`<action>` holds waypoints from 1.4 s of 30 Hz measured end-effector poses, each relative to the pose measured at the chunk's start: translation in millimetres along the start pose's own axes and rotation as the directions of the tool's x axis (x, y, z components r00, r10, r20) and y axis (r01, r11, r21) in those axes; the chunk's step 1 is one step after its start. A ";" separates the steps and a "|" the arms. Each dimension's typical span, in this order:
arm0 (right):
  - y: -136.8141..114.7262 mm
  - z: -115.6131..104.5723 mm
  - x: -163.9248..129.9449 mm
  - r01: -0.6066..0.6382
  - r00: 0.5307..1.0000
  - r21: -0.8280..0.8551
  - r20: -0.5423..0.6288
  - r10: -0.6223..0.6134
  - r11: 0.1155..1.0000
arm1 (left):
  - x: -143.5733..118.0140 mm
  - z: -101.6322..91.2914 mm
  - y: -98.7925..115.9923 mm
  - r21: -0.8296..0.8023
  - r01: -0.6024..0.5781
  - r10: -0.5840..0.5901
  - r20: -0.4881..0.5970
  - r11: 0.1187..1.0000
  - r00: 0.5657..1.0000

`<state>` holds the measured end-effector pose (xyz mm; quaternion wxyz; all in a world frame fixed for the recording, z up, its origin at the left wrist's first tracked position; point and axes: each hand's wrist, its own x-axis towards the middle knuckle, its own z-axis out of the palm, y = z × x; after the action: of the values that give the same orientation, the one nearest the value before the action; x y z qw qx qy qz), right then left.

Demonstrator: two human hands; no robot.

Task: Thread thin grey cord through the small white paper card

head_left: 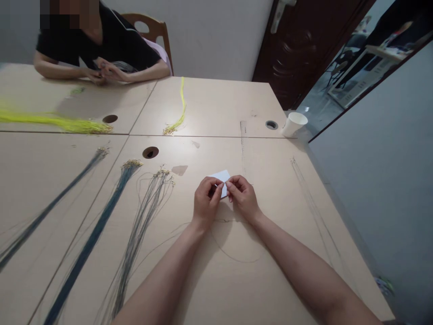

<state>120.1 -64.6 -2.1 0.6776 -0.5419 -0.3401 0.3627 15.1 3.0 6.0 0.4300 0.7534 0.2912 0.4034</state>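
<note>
My left hand and my right hand meet fingertip to fingertip over a small white card lying on the beige table. Both pinch the ends of a thin dark cord, which loops down onto the table between my forearms. What sits at the cord's ends is too small to make out.
Three bundles of dark cords fan out on the left. Yellow-green cords and a single yellow strand lie farther back. A white paper cup stands near the right edge. Another person works across the table. Loose thin cords lie right.
</note>
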 end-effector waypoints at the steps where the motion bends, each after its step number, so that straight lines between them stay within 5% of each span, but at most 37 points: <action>1: 0.0 -0.1 0.1 -0.002 1.000 -0.002 0.001 0.002 1.000 | 0.0 0.0 -0.1 -0.002 0.000 0.000 0.002 1.000 1.000; 42: -0.7 1.7 -0.3 -0.033 0.999 -0.023 -0.017 0.033 0.999 | -1.5 2.1 -1.5 0.010 -0.023 0.023 0.005 1.000 1.000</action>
<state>118.6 -64.1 -1.1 0.6680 -0.5581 -0.3297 0.3654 16.0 1.6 3.4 0.4222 0.7599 0.2833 0.4051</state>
